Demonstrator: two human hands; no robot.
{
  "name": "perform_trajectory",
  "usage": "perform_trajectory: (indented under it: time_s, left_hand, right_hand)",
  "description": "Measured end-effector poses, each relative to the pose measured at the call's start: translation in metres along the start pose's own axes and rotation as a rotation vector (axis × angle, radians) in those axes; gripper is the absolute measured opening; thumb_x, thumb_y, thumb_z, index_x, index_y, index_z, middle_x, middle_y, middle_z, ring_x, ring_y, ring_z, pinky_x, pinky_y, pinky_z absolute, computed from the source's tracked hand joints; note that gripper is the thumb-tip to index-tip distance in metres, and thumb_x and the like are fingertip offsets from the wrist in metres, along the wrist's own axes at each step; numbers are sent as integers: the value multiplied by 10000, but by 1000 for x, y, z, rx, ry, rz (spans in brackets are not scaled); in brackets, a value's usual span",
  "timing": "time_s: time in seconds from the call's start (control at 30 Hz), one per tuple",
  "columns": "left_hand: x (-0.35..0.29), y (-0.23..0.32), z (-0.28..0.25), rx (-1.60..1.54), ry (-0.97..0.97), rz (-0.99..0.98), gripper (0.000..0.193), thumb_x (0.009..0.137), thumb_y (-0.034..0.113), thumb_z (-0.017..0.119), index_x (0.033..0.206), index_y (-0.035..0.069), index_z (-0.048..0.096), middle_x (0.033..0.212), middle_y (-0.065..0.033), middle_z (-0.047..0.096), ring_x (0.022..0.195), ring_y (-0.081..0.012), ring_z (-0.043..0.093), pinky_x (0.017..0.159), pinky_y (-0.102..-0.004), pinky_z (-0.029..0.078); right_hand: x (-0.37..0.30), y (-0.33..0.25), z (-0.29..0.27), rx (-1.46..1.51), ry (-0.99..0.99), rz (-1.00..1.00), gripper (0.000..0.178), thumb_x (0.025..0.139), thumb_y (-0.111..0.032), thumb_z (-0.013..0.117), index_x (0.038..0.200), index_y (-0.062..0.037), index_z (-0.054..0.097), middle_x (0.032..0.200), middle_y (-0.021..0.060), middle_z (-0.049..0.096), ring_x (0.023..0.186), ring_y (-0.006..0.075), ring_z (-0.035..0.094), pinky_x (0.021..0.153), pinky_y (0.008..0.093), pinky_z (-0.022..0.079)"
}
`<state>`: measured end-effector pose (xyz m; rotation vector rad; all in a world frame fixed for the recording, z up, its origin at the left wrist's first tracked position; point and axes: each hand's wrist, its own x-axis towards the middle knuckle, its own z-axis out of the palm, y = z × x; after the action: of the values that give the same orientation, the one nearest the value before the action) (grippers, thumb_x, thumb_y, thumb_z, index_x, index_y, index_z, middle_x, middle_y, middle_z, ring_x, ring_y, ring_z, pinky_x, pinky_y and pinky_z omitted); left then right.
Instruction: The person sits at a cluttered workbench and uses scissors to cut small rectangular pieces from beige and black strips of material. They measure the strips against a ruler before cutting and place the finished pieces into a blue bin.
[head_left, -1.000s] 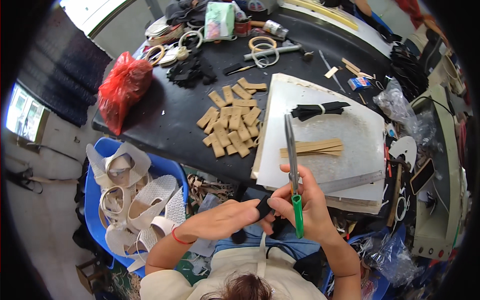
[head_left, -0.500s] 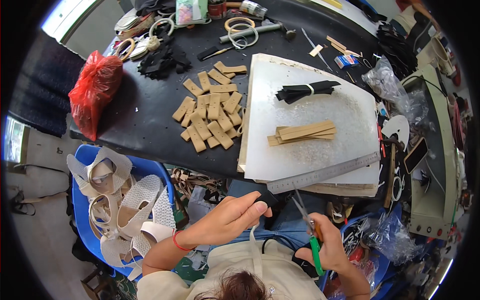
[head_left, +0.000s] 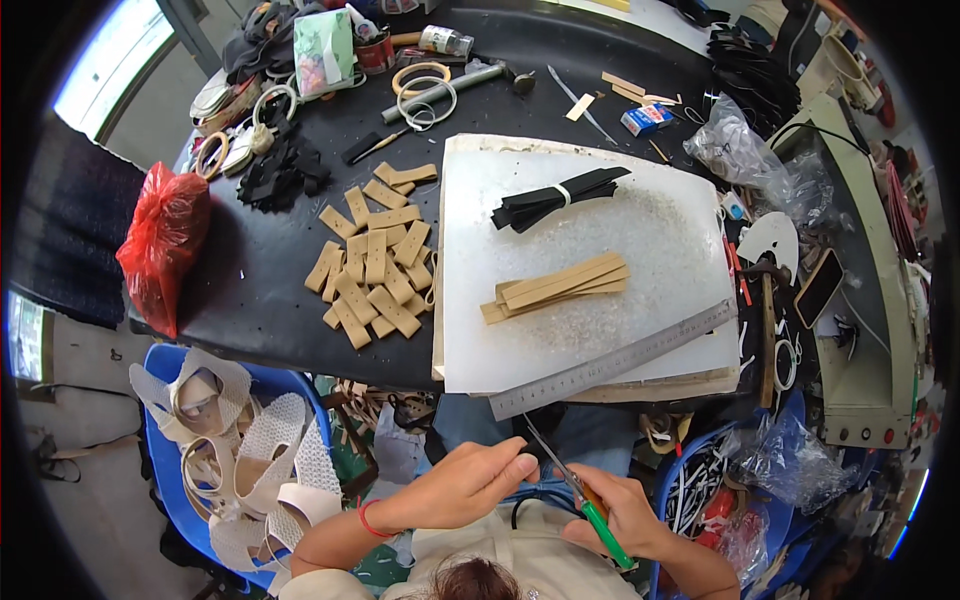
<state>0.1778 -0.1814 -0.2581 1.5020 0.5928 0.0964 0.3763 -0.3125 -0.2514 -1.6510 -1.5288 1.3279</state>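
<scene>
My left hand (head_left: pixel 462 487) is closed, pinching a small black piece of material (head_left: pixel 537 451) that is mostly hidden by my fingers. In my right hand (head_left: pixel 622 508) is a pair of scissors (head_left: pixel 603 535) with green and orange handles. Their blades point up and to the left, close beside the black piece; whether they touch it I cannot tell. Just beyond my hands, a steel ruler (head_left: pixel 615 362) lies aslant on a white board (head_left: pixel 580 335). Farther up the board are a stack of tan strips (head_left: pixel 562 283) and a bundle of black strips (head_left: pixel 560 199) tied with a white band.
Left of the board, tan folded straps (head_left: pixel 375 255) are heaped on the black table (head_left: pixel 250 270), near a red plastic bag (head_left: pixel 163 245). A blue tub (head_left: pixel 322 400) of white woven shoe uppers stands at lower left. A hammer (head_left: pixel 768 330) and phone (head_left: pixel 819 288) lie at right.
The scissors have come in leftward to the black piece in my left hand. That piece shows less than before. The whole view has shifted, with the table sitting farther left.
</scene>
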Motion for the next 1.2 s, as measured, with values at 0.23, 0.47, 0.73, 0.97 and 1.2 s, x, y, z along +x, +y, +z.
perform_trajectory:
  time_s: [0.23,0.47,0.73,0.97,1.2]
  left_hand:
    - [11,6,5,-11,-105,-76,371,999,298,341,882,-19,495,695,-189,574,626,-357,555,588,-397,425]
    - [19,-7,12,-14,-83,-50,344,991,279,366,870,-7,515,614,-156,516,564,-305,531,547,-361,406]
    - [22,-3,11,-30,-93,-59,340,989,269,370,866,-7,526,605,-151,515,544,-307,504,540,-362,396]
    - [20,-3,5,-58,-61,-116,358,989,285,371,861,-8,531,615,-155,527,564,-309,514,552,-351,405]
    - [17,-5,13,53,-48,22,316,981,269,396,858,-11,478,593,-203,510,554,-373,503,516,-397,385]
  right_hand:
    - [-15,10,5,27,36,137,545,733,-297,767,1133,-2,541,688,129,555,587,196,563,558,295,454]
    - [-14,16,-5,145,-140,110,639,804,-341,685,1254,-4,382,872,156,517,795,277,530,732,351,442]
    - [-10,17,-4,138,-109,129,520,816,-329,681,1144,5,456,664,80,451,599,192,485,569,308,409]
    - [-18,28,3,78,39,143,251,793,-124,654,986,10,566,594,20,514,510,102,505,503,239,400]
    - [14,16,6,499,374,-10,425,785,-74,704,1120,-27,448,823,54,627,625,73,535,577,220,446]
